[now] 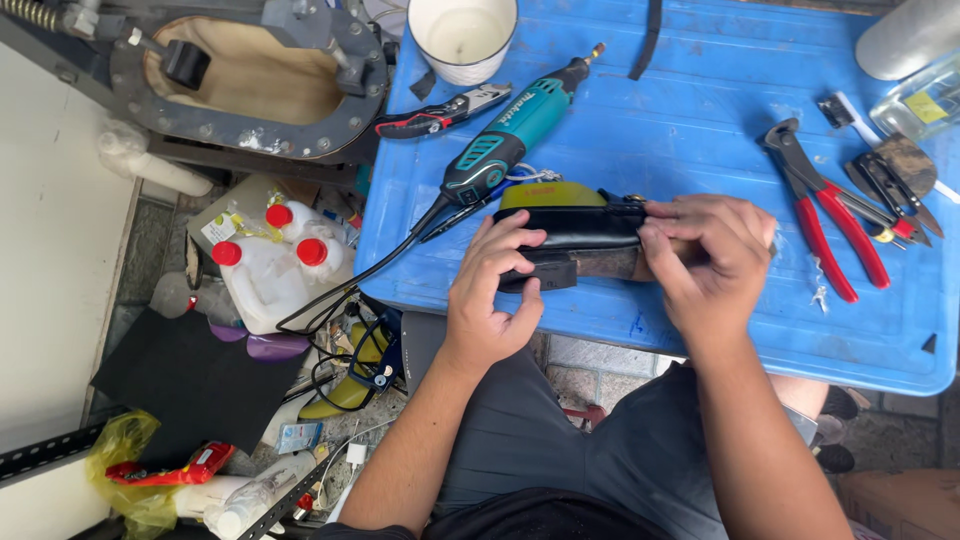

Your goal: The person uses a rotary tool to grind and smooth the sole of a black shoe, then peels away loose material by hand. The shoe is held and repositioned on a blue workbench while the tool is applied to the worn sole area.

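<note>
A black shoe (580, 228) with a dark heel block lies on its side on the blue plastic tabletop (700, 110). My left hand (492, 290) grips its heel end, fingers curled over the upper. My right hand (712, 255) is closed over the other end, covering the sole there. A yellow-green pad (552, 195) shows just behind the shoe.
A teal rotary tool (505, 140) with its cord lies left of the shoe. Red-handled pliers (825, 215), small cutters (440, 113), a white bucket (462, 35), blades and a glass bottle (922, 100) sit around. White jugs with red caps (270, 265) and clutter stand on the floor at left.
</note>
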